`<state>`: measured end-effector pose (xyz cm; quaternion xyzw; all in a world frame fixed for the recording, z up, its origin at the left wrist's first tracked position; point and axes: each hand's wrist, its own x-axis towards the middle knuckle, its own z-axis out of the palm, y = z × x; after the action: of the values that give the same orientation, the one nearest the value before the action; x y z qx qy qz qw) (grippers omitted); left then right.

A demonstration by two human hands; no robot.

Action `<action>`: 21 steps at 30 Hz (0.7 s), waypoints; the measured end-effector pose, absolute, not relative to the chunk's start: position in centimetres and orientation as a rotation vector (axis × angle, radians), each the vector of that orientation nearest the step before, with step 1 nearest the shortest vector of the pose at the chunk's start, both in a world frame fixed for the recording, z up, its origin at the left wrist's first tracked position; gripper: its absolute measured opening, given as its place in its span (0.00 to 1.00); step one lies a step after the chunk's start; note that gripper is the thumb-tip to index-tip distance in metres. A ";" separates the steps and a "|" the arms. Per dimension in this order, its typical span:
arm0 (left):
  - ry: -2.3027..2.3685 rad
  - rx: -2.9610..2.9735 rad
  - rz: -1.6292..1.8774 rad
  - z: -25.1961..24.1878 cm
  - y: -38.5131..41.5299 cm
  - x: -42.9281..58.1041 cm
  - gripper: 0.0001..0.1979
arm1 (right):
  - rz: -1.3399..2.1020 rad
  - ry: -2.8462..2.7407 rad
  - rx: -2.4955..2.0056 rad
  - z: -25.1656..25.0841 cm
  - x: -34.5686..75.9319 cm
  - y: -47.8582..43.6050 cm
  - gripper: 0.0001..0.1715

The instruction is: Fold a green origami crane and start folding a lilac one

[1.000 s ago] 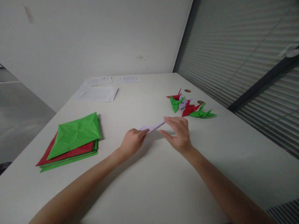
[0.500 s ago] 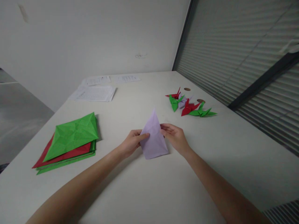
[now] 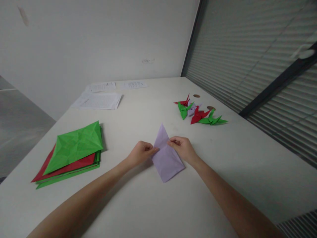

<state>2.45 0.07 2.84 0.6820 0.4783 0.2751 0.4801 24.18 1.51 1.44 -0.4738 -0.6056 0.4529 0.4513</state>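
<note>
A folded piece of lilac origami paper (image 3: 167, 162) is held between my two hands, its narrow tip pointing away from me and its wider end toward me. My left hand (image 3: 141, 152) pinches its left edge, thumb on top. On the opposite edge, my right hand (image 3: 182, 147) grips the paper between thumb and fingers. A crease crosses the paper between the two thumbs. The fingertips beneath the paper are hidden.
On the left lies a stack of green and red paper (image 3: 74, 145). Several folded paper cranes (image 3: 199, 115) in red, green and lilac sit at the right. Printed sheets (image 3: 99, 100) lie toward the back left of the white table (image 3: 138, 211). Window blinds (image 3: 247, 59) border the right side.
The lilac paper has turned and come slightly nearer, its wider end now angled to the right. Both hands have shifted their hold along its edges, and the crease across it now shows.
</note>
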 end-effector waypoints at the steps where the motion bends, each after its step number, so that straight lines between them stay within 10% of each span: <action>1: 1.158 1.674 0.626 2.9 0.1 2.3 0.28 | 1.133 -1.516 -1.171 1.4 24.2 1.5 0.13; 21: 1.034 1.372 0.375 2.5 -0.2 1.9 0.26 | 1.152 -1.619 -1.238 0.3 24.5 2.0 0.14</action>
<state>1.95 -0.21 2.46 0.6009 0.4528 0.1643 0.6378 24.50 1.97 0.27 -0.4869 -0.6368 0.4532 0.3898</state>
